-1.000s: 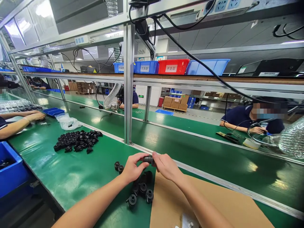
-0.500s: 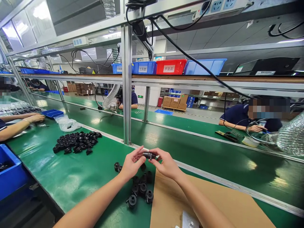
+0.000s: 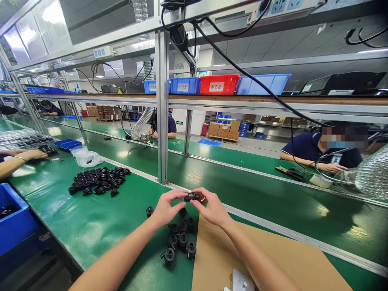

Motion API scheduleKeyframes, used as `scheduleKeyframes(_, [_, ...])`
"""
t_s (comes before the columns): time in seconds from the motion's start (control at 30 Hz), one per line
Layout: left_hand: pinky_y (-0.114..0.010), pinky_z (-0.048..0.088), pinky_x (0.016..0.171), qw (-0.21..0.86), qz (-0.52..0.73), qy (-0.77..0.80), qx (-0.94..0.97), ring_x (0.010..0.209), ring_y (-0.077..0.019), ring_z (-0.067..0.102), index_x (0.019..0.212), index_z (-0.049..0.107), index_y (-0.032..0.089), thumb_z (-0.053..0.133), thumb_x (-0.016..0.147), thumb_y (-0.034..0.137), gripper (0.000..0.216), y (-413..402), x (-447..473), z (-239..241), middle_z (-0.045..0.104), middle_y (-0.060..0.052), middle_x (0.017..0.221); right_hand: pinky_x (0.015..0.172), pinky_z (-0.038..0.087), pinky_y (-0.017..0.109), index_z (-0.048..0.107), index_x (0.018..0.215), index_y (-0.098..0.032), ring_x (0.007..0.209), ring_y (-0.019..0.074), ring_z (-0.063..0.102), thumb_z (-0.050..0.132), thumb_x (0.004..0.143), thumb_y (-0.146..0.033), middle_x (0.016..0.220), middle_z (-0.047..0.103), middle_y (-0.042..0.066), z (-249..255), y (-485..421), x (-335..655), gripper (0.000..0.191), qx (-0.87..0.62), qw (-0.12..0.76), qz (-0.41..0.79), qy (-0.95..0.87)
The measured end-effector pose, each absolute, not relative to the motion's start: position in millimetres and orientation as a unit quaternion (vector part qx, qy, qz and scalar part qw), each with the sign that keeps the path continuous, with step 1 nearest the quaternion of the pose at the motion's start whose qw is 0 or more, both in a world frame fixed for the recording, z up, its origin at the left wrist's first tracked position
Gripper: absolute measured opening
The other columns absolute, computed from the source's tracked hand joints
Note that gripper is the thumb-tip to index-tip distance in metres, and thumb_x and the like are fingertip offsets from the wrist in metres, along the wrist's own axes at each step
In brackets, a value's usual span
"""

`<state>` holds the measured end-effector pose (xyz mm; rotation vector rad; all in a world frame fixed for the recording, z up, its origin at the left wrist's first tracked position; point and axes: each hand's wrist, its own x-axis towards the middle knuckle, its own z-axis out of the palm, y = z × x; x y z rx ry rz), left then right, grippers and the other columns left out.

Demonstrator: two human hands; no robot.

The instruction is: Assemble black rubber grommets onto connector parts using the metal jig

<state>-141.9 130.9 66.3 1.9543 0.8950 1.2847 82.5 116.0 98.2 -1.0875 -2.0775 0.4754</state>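
Between my two hands is a small black plastic fitting (image 3: 190, 197), held sideways above the green bench. My right hand (image 3: 212, 208) pinches its right end between thumb and fingers. On the other end, the fingertips of my left hand (image 3: 167, 207) close from the left, the thumb just below. Below my hands stands a group of similar black fittings (image 3: 182, 239), round with short side spouts. One more black fitting (image 3: 149, 211) sits beside my left wrist. A larger heap of black parts (image 3: 98, 180) lies farther left on the bench.
Brown cardboard (image 3: 273, 254) lies under my right forearm, with a white piece (image 3: 242, 280) on it. A metal post (image 3: 163, 109) rises behind my hands. A clear plastic bag (image 3: 87, 157) and blue tray (image 3: 68, 144) lie left. Co-workers sit left and across.
My left fingers have come down from a spread pose onto the fitting, which has turned in my hands. The co-worker's arm at the left has drawn back.
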Motion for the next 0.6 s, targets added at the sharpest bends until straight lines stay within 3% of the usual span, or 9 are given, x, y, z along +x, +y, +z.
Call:
scheduleKeyframes(0.1, [-0.044,0.052,0.107,0.259,0.406,0.416,0.772,0.122,-0.0297,0.063,0.129,0.069,0.022,0.066,0.087,0.024,0.043,135.5,-162.8,78.3,0.068,-0.012,0.131,0.070,0.044,0.029,0.065,0.112,-0.022,0.078,0.0202,0.063,0.062,0.094,-0.028,0.088,0.071,0.003,94.2,119.4,88.8,0.019,-0.488,0.258,0.127,-0.824])
scheduleKeyframes(0.2, [-0.054,0.046,0.110,0.212,0.298,0.513,0.777,0.123,-0.0386,0.059,0.116,0.075,0.018,0.075,0.081,0.029,0.037,137.7,-192.6,88.4,0.066,-0.017,0.121,0.070,0.040,0.030,0.070,0.101,-0.021,0.084,0.0237,0.064,0.071,0.083,-0.023,0.092,0.072,0.006,87.0,121.0,94.2,0.018,-0.490,0.201,0.125,-0.839])
scheduleKeyframes(0.3, [-0.055,0.052,0.099,0.196,0.184,0.580,0.769,0.123,-0.0476,0.057,0.124,0.071,0.019,0.097,0.046,0.031,0.082,136.0,-218.9,91.2,0.060,-0.018,0.124,0.063,0.039,0.027,0.074,0.102,-0.023,0.076,0.0208,0.065,0.077,0.080,-0.028,0.084,0.072,0.003,82.3,119.1,95.1,0.022,-0.457,0.150,0.170,-0.860])
scheduleKeyframes(0.37, [-0.049,0.057,0.089,0.197,0.106,0.601,0.767,0.112,-0.0459,0.063,0.123,0.071,0.022,0.099,0.029,0.020,0.099,135.0,-227.6,88.3,0.059,-0.015,0.125,0.058,0.041,0.024,0.075,0.108,-0.025,0.070,0.0179,0.065,0.078,0.082,-0.033,0.080,0.072,0.000,81.3,117.7,94.4,0.028,-0.428,0.121,0.211,-0.870])
scheduleKeyframes(0.5, [-0.039,0.056,0.077,0.187,0.050,0.605,0.773,0.085,-0.0316,0.070,0.114,0.072,0.021,0.092,0.043,0.011,0.075,138.4,-219.9,76.1,0.058,-0.011,0.119,0.066,0.052,0.027,0.071,0.125,-0.026,0.075,0.0188,0.068,0.070,0.093,-0.037,0.094,0.074,0.002,75.5,120.0,91.2,0.033,-0.397,0.155,0.236,-0.873])
scheduleKeyframes(0.6, [-0.037,0.053,0.082,0.174,0.080,0.587,0.787,0.090,-0.0309,0.068,0.107,0.072,0.019,0.087,0.056,0.010,0.054,142.6,-202.7,67.3,0.059,-0.009,0.110,0.096,0.053,0.042,0.058,0.145,-0.028,0.115,0.0282,0.064,0.057,0.102,-0.029,0.137,0.062,0.012,61.8,123.1,85.2,0.043,-0.411,0.234,0.150,-0.868])
